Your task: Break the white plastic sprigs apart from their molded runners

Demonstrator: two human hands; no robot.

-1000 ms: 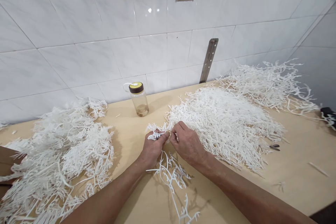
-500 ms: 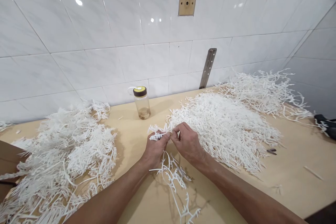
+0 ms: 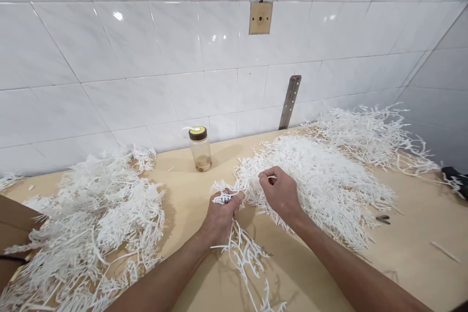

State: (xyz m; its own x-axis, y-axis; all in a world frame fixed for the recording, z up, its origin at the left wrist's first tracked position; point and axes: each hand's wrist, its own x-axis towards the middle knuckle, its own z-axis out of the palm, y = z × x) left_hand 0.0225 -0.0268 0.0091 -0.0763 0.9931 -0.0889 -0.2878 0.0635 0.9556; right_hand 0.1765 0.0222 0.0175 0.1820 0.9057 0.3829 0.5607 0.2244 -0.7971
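My left hand [image 3: 219, 217] is closed around a bundle of white branching plastic strands [image 3: 242, 249]. Short tips poke out above its thumb, and longer forked pieces hang below over the table. Just to the right, my right hand [image 3: 282, 194] is raised at the left edge of a large heap of short white pieces [image 3: 321, 180]. Its thumb and index finger are pinched together; whether something small sits between them is hidden. A gap separates the two hands. Left of them lies a loose pile of white branched strands [image 3: 98, 219].
A clear jar with a yellow-and-black lid [image 3: 200, 151] stands behind my hands. A perforated metal strip [image 3: 290, 102] leans on the tiled wall. More long strands [image 3: 365, 131] lie back right, near a black object [image 3: 455, 181]. A brown cardboard box [image 3: 16, 226] is at left.
My right hand has pulled away from the left, moving right to the heap's edge. The left hand keeps its bundle. The camera view has tilted up slightly.
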